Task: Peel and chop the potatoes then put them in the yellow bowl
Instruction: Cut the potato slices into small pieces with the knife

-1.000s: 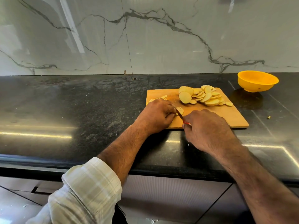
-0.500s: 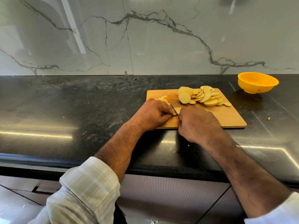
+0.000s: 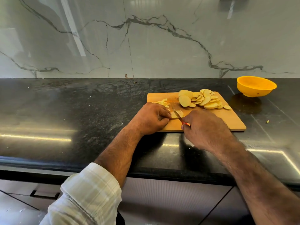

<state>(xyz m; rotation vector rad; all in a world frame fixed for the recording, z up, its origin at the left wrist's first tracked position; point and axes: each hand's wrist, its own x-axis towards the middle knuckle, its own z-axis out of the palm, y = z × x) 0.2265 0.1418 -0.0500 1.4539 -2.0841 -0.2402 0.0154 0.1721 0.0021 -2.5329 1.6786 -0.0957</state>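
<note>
Potato piece [image 3: 176,114] at frame centre: your left hand [image 3: 152,118] pinches it, your right hand [image 3: 205,129] grips the knife [image 3: 177,115] on it.

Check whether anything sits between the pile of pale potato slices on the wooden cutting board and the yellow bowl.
Nothing visible does. The pile of pale potato slices lies on the wooden cutting board; only bare black countertop separates the board's far right corner from the yellow plastic bowl.
</note>
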